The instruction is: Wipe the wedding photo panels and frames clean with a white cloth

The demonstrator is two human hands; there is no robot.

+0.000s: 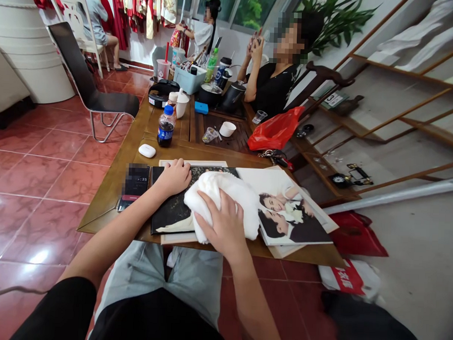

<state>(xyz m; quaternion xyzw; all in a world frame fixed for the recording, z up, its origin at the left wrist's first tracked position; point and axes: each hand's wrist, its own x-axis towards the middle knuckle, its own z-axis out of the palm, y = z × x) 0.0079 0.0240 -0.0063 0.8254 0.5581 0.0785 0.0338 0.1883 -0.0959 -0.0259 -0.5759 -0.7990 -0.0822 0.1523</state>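
An open photo album (294, 237) lies on the wooden table in front of me, a couple's picture on its right page. A bunched white cloth (244, 195) covers the middle of the album and part of its dark left page (169, 207). My right hand (224, 222) grips the cloth from above, thumb apart from the fingers, pressing it against the album. My left hand (174, 175) rests on the upper edge of the left page, its fingers stretched out and holding nothing.
Left of the album are a phone (137, 182) and a white earbud case (147, 151). Beyond stand a cola bottle (166, 127), a paper bowl (228, 129) and a red plastic bag (276, 129). A person (277, 82) sits across the table. Wooden shelves (399, 121) line the right.
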